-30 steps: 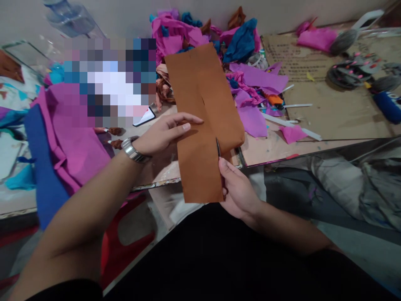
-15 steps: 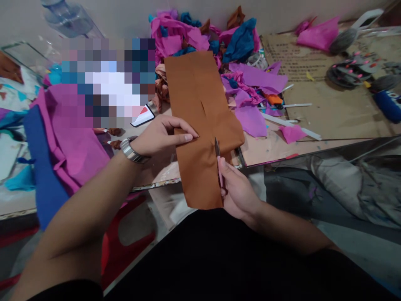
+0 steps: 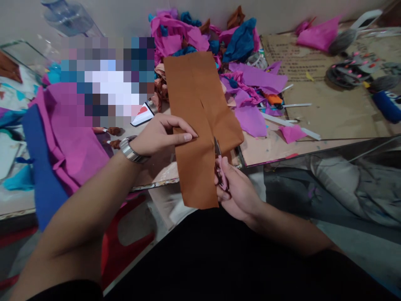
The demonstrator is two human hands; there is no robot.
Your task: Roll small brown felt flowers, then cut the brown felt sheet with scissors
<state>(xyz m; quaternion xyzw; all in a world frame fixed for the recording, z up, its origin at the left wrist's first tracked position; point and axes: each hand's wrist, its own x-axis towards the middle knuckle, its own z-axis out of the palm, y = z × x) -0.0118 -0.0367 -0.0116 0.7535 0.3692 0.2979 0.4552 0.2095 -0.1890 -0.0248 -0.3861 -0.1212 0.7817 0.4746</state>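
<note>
A long piece of brown fabric [image 3: 196, 92] lies over the table edge, its near end hanging towards my body. My left hand [image 3: 161, 133] pinches the fabric's left side between thumb and fingers. In my right hand [image 3: 236, 186] is a pair of scissors with pink handles [image 3: 223, 173]. Their blades sit in a cut running up from the near end, with a strip of fabric on the left and a loose flap on the right. Farther up the fabric shows a short dark slit or crease.
Pink and blue fabric [image 3: 78, 142] drapes over the table at left. Crumpled purple and teal scraps [image 3: 178, 33] are heaped at the back. A cardboard sheet [image 3: 332, 113] with a pincushion [image 3: 347, 73] lies at right. A red stool [image 3: 128, 242] stands below.
The scissors' handles have spread apart in my right hand, and the blades have shifted slightly. The near strip of fabric hangs flatter and a little farther left. My left hand has hardly moved.
</note>
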